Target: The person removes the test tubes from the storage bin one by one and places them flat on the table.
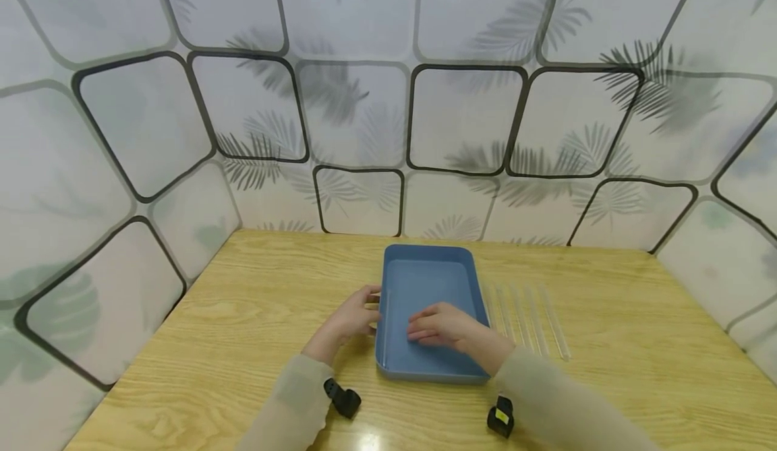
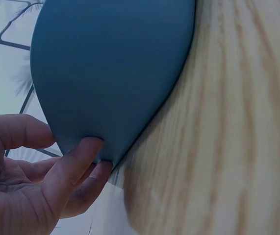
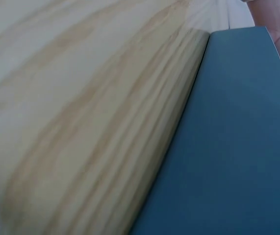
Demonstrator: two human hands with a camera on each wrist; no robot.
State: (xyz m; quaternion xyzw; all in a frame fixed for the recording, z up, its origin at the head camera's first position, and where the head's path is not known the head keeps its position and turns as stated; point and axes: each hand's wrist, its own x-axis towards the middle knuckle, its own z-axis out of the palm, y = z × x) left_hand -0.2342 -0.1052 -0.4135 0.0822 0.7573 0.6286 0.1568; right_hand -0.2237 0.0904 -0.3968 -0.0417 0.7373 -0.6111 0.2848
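Observation:
A blue rectangular tray (image 1: 427,279) lies on the wooden table. Inside it, along its left wall, is a thin clear rod (image 1: 386,329). My left hand (image 1: 352,315) is at the tray's left side; in the left wrist view its fingertips (image 2: 91,143) touch the outer wall. Over the tray floor is my right hand (image 1: 446,327), its fingers loosely bent and pointing left, with nothing visible in them. The right wrist view shows the tray's outer wall (image 3: 233,132) and part of a hand (image 3: 274,19) behind it.
Several clear rods (image 1: 534,319) lie side by side on the table (image 1: 619,329), just right of the tray. A patterned curtain or wall covering (image 1: 358,114) stands behind the table and along both sides. Black wrist devices (image 1: 344,400) are on both sleeves.

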